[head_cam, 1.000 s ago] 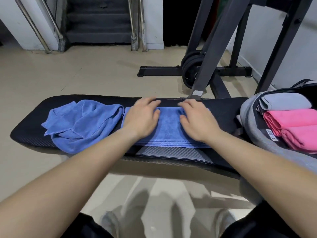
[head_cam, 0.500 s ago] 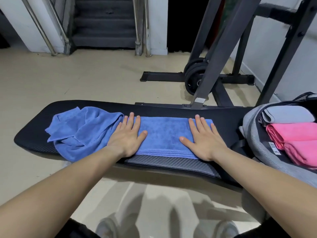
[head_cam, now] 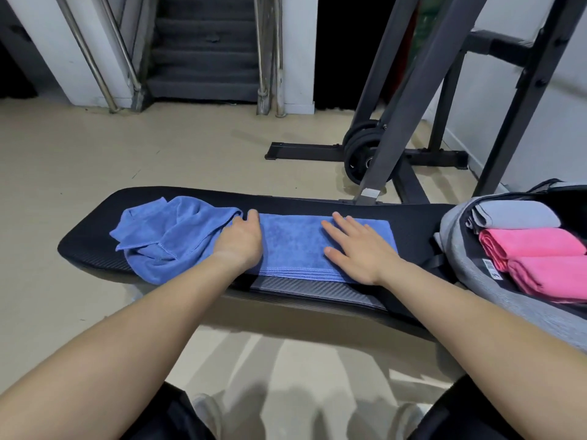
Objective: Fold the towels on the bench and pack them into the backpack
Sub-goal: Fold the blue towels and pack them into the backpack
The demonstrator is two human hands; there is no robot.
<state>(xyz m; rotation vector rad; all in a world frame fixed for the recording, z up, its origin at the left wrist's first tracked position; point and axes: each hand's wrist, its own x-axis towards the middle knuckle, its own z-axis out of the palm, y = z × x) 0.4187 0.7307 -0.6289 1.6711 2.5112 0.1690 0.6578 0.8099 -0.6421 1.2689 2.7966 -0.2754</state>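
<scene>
A folded blue towel [head_cam: 292, 246] lies flat on the black bench [head_cam: 317, 201]. My right hand [head_cam: 355, 249] rests flat on its right half, fingers spread. My left hand [head_cam: 239, 241] lies at its left end, fingers curled down at the towel's edge; whether it grips the cloth I cannot tell. A crumpled blue towel [head_cam: 165, 236] sits on the bench to the left, touching the folded one. At the right end an open grey backpack [head_cam: 457, 246] holds a folded grey towel [head_cam: 517, 217] and two folded pink towels [head_cam: 540, 265].
A dark weight rack [head_cam: 409, 100] with stacked plates [head_cam: 362, 150] stands just behind the bench. Beige floor stretches to the left and back, towards grey stairs [head_cam: 203, 52] with metal railings. My shoes and dark shorts show at the bottom edge.
Both hands slid apart from the towel's middle, smoothing it. The left hand has moved to the left edge and curled its fingers; the right hand stays flat on the right half.
</scene>
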